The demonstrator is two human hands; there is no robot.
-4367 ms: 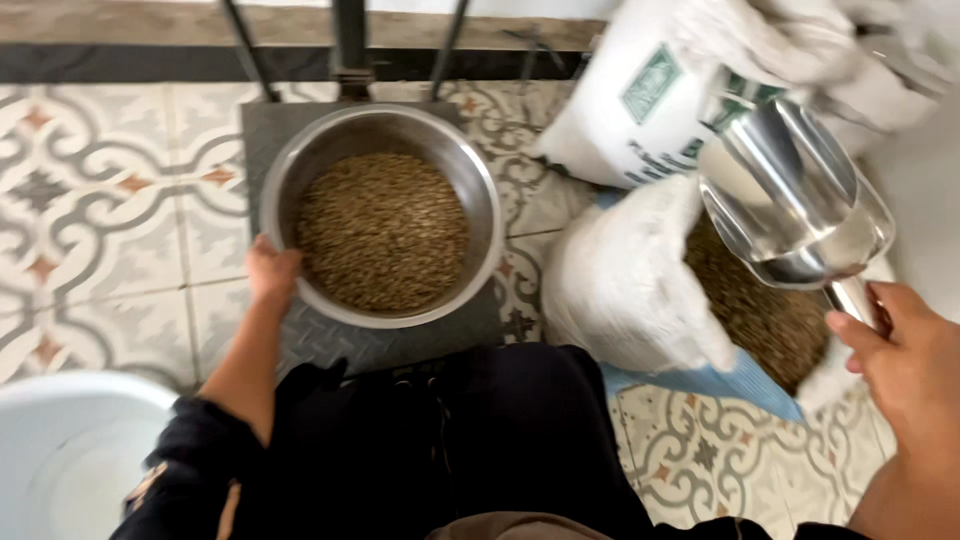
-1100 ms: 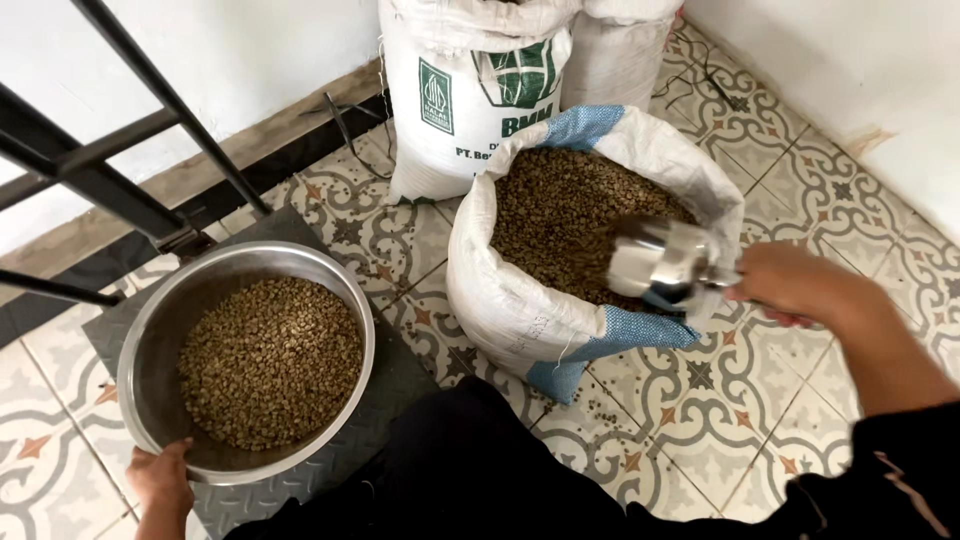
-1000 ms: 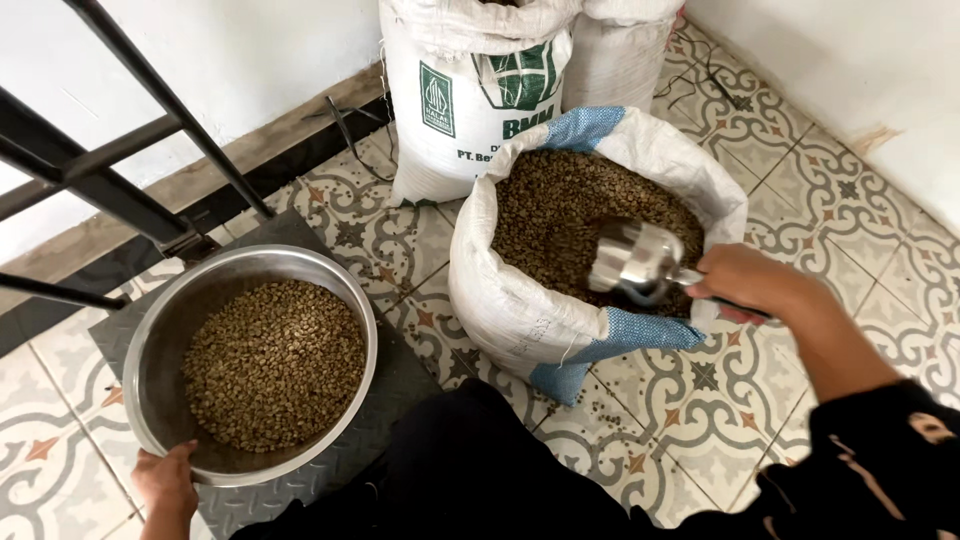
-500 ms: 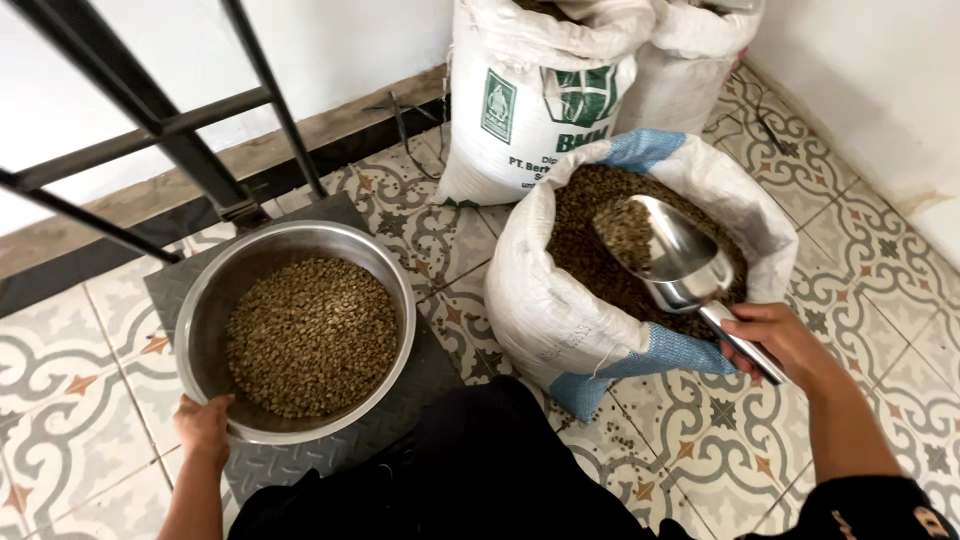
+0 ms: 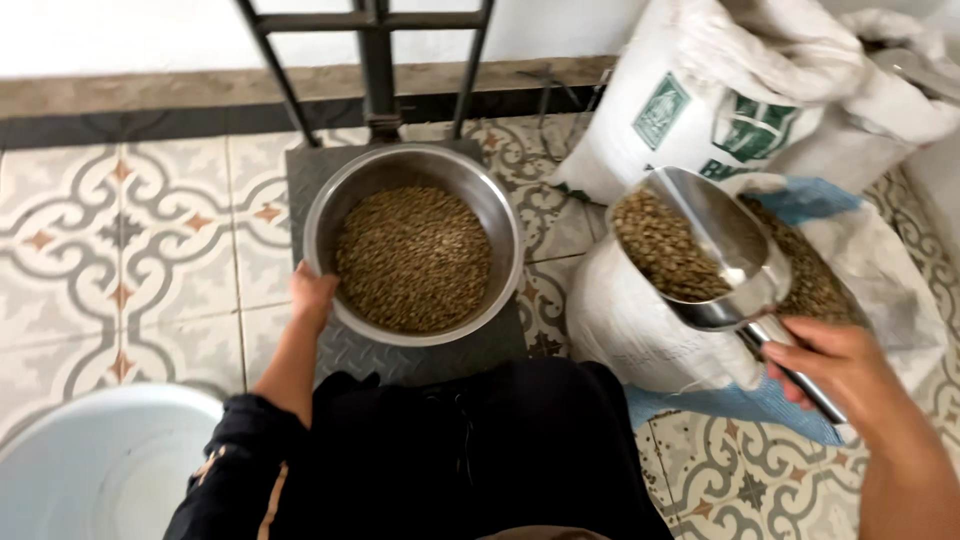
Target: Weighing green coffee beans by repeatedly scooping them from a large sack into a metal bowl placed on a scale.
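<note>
We see the scene in soft, even daylight, bright without harsh shadows. The steel bowl (image 5: 413,250) carries pale glare along its rim, and the metal scoop (image 5: 700,250) shines white on its inner wall. The white sacks (image 5: 740,90) at the top right look slightly washed out. Focus is fair overall; the tiled floor (image 5: 130,240) shows no strong bending at the edges.

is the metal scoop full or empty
Full: the scoop in the right hand is heaped with greenish beans almost to its rim.
</note>
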